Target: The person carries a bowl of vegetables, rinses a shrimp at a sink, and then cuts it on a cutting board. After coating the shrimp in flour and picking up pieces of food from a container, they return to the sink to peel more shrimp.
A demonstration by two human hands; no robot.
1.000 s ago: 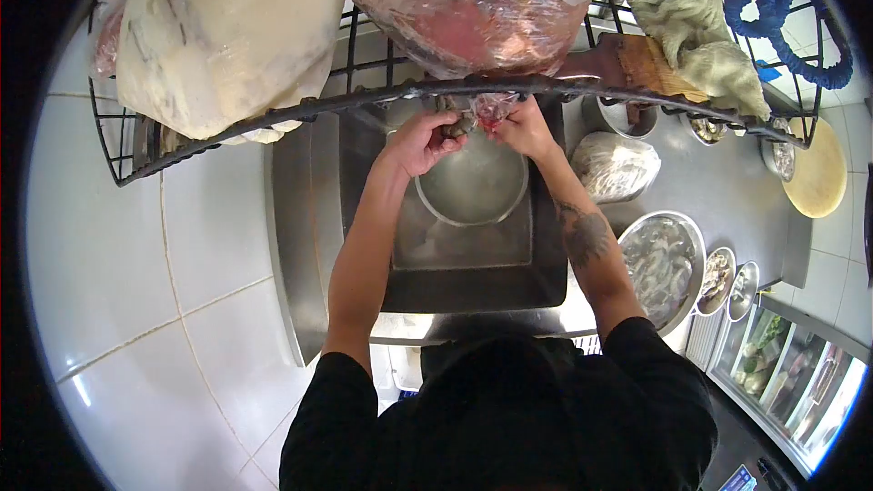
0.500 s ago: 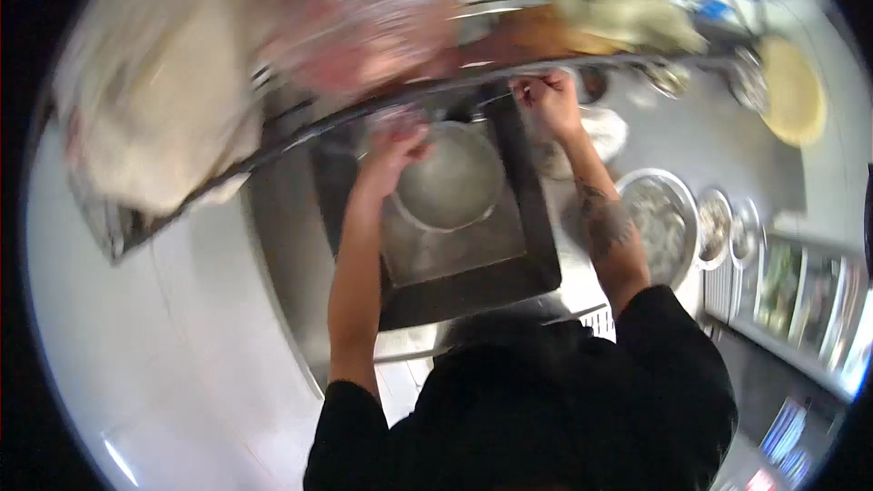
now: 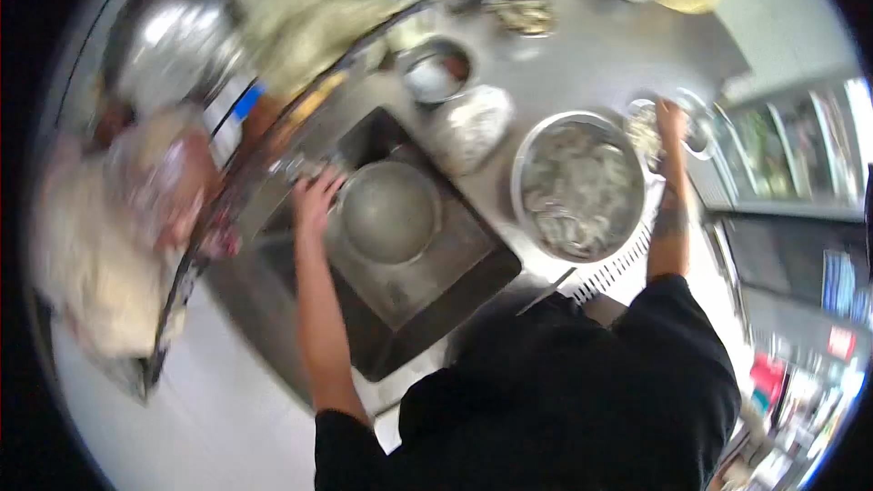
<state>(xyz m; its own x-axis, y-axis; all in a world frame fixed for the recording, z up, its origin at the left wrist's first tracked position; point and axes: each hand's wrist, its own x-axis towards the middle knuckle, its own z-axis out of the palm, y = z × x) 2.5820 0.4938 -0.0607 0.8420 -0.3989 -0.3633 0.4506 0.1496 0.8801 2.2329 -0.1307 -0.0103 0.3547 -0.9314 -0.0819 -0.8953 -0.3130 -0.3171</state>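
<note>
My left hand is over the left side of the sink, fingers spread, beside a blurred shiny fitting. Just right of it, a round metal bowl with cloudy liquid sits in the basin. Far to the right, my right hand is closed at the rim of a small metal bowl holding pale pieces. Another small metal bowl stands against its other side. Blur hides the exact fingertip contact.
A large metal bowl of pale, wet pieces stands right of the sink. Behind are a plastic-wrapped bundle, a metal pot and a dish of pieces. A shelf rail with bags crosses at left; a glass-fronted cabinet stands right.
The view has turned to the right. My right hand has moved from the rail behind the sink to the small bowls at right. My left hand stays by the sink, fingers now spread.
</note>
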